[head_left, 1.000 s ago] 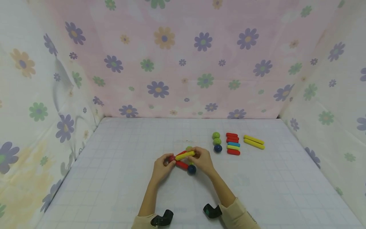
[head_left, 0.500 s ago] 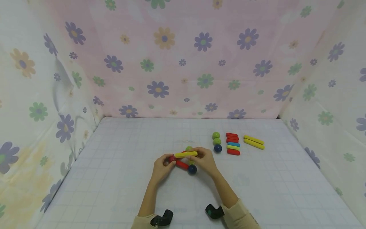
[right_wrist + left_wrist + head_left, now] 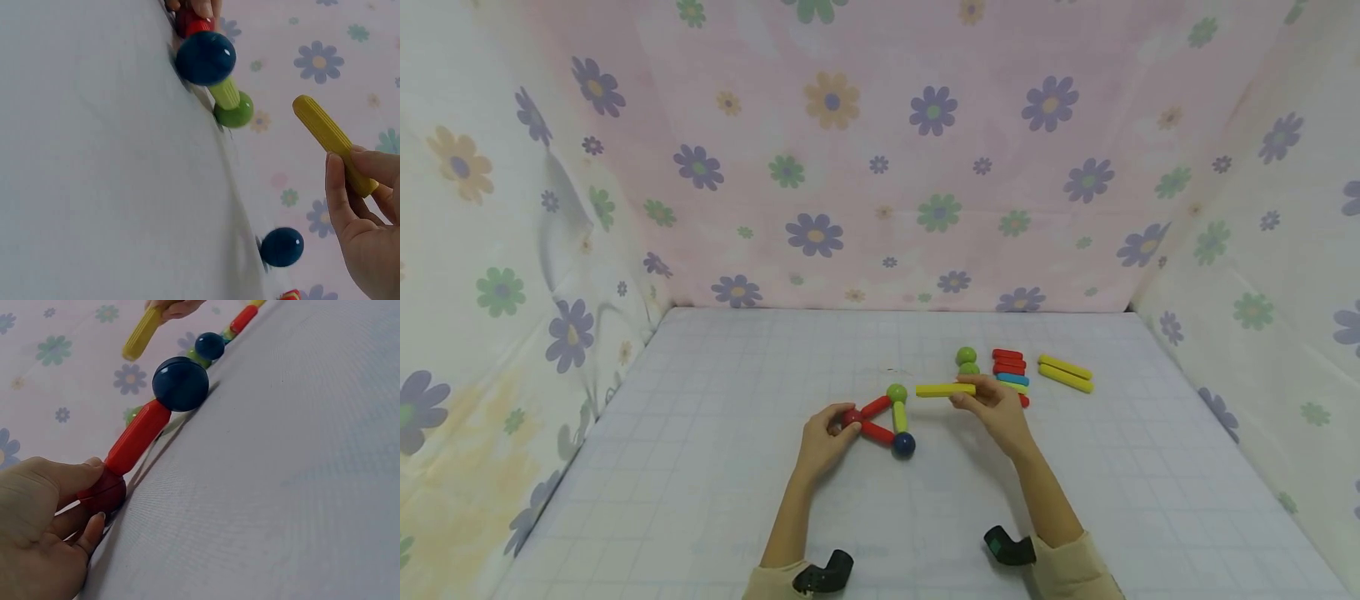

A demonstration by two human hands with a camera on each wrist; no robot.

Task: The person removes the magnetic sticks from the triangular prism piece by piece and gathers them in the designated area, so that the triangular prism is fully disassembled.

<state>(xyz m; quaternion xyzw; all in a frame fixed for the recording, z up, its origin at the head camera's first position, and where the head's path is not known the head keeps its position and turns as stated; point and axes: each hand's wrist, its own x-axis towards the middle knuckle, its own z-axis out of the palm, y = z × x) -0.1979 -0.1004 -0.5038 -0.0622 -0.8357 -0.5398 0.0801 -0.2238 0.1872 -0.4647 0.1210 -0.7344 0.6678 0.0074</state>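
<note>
A triangle of rods and balls lies on the table. Its corners are a red ball (image 3: 105,492), a dark blue ball (image 3: 904,444) and a green ball (image 3: 897,392). Two red rods (image 3: 139,437) meet at the red ball, and a yellow-green rod (image 3: 900,417) joins the green and blue balls. My left hand (image 3: 826,437) grips the red ball between thumb and fingers. Up to the right of the triangle, my right hand (image 3: 997,410) pinches one end of a yellow rod (image 3: 331,134), whose other end points left, apart from the green ball.
Behind my right hand stand loose green balls (image 3: 966,356) and a loose dark blue ball (image 3: 282,247), which the hand hides in the head view. A row of short rods (image 3: 1009,367) in red, blue and yellow-green is partly covered. Two yellow rods (image 3: 1065,372) lie farther right.
My right hand has carried the yellow rod from above the triangle to the right and slightly away from me, uncovering the green ball and yellow-green rod. My left hand stays on the red ball.
</note>
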